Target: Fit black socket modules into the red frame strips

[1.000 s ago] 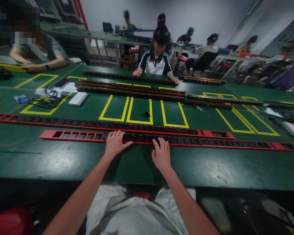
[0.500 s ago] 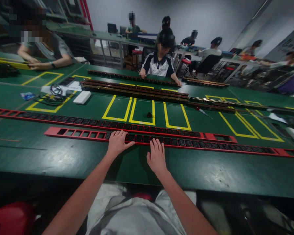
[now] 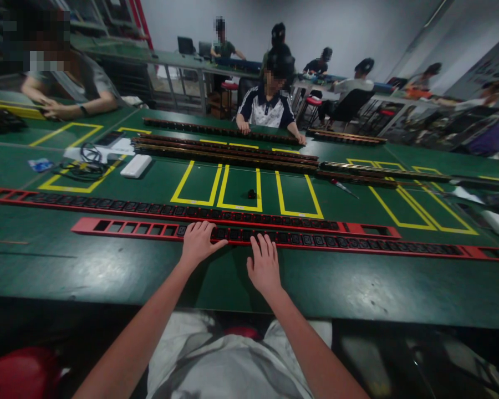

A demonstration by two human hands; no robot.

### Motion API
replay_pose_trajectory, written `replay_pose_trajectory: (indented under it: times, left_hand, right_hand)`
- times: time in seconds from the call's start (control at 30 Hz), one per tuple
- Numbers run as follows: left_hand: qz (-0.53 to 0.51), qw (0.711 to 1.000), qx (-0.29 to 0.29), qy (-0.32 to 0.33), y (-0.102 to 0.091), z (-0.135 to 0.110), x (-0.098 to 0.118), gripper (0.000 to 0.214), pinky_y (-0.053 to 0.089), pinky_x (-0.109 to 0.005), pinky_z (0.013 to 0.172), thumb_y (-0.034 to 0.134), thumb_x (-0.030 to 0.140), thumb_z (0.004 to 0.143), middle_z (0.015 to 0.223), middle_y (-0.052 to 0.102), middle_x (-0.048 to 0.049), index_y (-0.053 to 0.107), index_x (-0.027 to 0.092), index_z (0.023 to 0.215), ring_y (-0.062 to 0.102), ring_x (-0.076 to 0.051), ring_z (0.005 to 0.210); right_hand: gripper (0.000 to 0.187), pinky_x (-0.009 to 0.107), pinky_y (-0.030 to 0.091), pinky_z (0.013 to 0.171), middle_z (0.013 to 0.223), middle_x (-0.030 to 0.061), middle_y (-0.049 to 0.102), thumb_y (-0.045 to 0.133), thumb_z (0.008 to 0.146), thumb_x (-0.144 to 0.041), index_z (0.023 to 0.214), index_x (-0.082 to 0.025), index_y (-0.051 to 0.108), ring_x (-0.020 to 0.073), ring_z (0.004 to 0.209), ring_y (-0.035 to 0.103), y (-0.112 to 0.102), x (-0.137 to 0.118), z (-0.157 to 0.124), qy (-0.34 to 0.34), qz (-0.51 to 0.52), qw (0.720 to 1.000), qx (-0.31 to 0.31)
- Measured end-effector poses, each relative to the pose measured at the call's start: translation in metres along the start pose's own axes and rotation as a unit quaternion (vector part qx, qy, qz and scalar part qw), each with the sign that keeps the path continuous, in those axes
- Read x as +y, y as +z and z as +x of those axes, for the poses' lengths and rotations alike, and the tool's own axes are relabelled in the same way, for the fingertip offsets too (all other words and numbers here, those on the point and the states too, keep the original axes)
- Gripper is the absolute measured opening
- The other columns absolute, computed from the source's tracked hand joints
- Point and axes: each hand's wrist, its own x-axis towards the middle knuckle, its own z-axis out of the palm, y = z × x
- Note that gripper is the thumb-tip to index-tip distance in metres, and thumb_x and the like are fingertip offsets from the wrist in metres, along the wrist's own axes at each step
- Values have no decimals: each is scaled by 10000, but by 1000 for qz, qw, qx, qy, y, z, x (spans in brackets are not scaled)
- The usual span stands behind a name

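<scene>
A long red power strip lies across the green table in front of me, its slots mostly filled with black sockets and several left hollow near its left end. My left hand rests on the strip with fingers laid over it and the thumb out to the side. To the right, my right hand has its spread fingertips touching the strip's near edge and sockets. Neither hand is wrapped around anything. Just behind runs a second red strip, parallel and also fitted with black sockets.
A small black part sits within yellow tape outlines. Farther back lie dark metal strips, a white box, black cables and a screwdriver. A co-worker sits opposite, both hands on another dark strip.
The view has shifted slightly, moving the scene a little to the left. Both my hands stay in nearly the same place on the red strip.
</scene>
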Motion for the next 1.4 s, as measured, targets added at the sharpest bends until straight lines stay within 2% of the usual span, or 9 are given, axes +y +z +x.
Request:
replay_pose_trajectory:
  times: [0.1,0.23,0.4,0.53,0.67,0.83,1.2,1.3,1.4]
  left_hand:
    - [-6,1000,2,-4,0,0,0,493,386,-481,975,626,666,852,1042,684,-115,664,219,1056,590,-329,1038]
    - [1,1000,1,3,-1,0,0,506,384,-480,982,622,672,855,1043,685,-116,662,217,1072,591,-324,1030]
    - [16,1000,3,9,-1,-1,0,512,388,-468,972,596,684,871,1033,682,-110,651,211,1060,593,-317,1023]
    - [18,1000,2,7,0,-1,0,516,380,-470,981,590,688,872,1033,680,-112,649,219,1079,594,-322,1027]
    - [22,1000,-4,3,0,-1,-1,509,383,-465,978,593,685,872,1037,680,-110,648,220,1071,593,-318,1028]
    - [17,1000,-5,2,-2,-1,0,499,384,-473,981,598,673,872,1038,681,-114,654,224,1082,592,-323,1030]
    - [15,1000,-13,-6,-2,0,1,524,389,-480,995,610,693,856,1061,691,-117,662,230,1097,598,-329,1047]
    - [-16,1000,-26,-3,-5,1,-2,481,394,-480,1014,621,646,872,1098,699,-104,660,238,1124,608,-320,1075]
    - [-71,996,-47,14,-12,2,-12,377,420,-447,1023,566,506,945,1162,701,-86,639,229,1190,618,-284,1107]
  right_hand:
    - [648,527,228,1264,1610,128,390,494,957,-214,1585,-150,349,285,1533,257,1,1,0,0,-1,1000,1]
    - [594,532,224,1262,1617,118,375,510,957,-221,1544,-183,433,299,1538,241,0,1,0,-5,-9,1000,-11]
    - [639,517,230,1266,1607,124,390,508,952,-208,1575,-159,373,284,1532,255,-2,0,0,2,0,1000,-7]
    - [591,523,219,1269,1612,115,381,506,956,-215,1541,-169,437,300,1534,244,-2,0,0,0,1,1000,-12]
    - [644,514,220,1273,1611,116,385,499,957,-206,1583,-152,359,288,1530,252,-1,0,0,4,3,1000,-8]
    - [589,532,221,1267,1614,120,378,502,960,-223,1544,-178,439,307,1532,247,-2,-1,0,-2,-3,1000,-16]
    - [592,532,232,1263,1613,116,379,500,960,-223,1547,-186,437,304,1533,250,-3,0,0,2,0,1000,-16]
    - [592,526,229,1266,1612,111,382,507,960,-224,1547,-191,437,295,1533,251,-2,0,0,2,1,1000,-13]
    - [585,524,228,1267,1610,112,384,507,962,-224,1542,-186,444,297,1532,253,-2,1,0,1,0,1000,-10]
